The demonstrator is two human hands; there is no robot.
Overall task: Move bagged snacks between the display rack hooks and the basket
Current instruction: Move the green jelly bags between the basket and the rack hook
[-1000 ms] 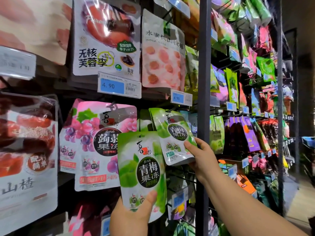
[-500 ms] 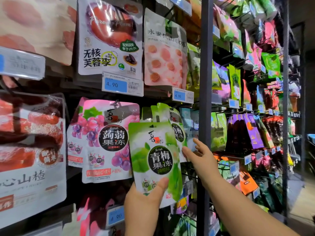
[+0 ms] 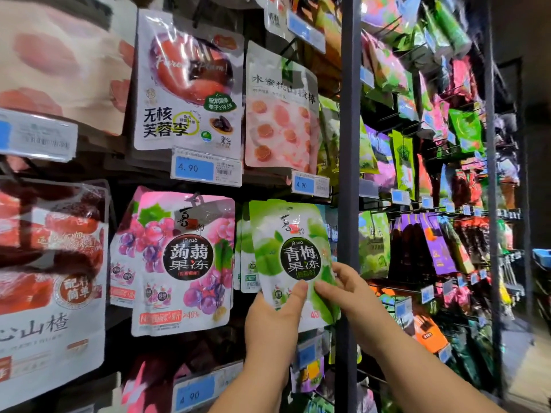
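We count two hands: a left hand (image 3: 274,320) and a right hand (image 3: 348,290). There is one green plum jelly bag (image 3: 292,251) in front, and we make out the edges of at least two more green bags (image 3: 243,251) behind it. We count two pink grape jelly bags (image 3: 185,263), three blue price tags (image 3: 193,168) reading 4.90 and two dark upright posts (image 3: 347,174). The far bags (image 3: 438,248) are too blurred to count.

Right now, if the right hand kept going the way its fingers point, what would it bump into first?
The green jelly bag: the right hand touches its lower right edge. Beyond that, probably the same green bags hanging behind, though depth is unclear.
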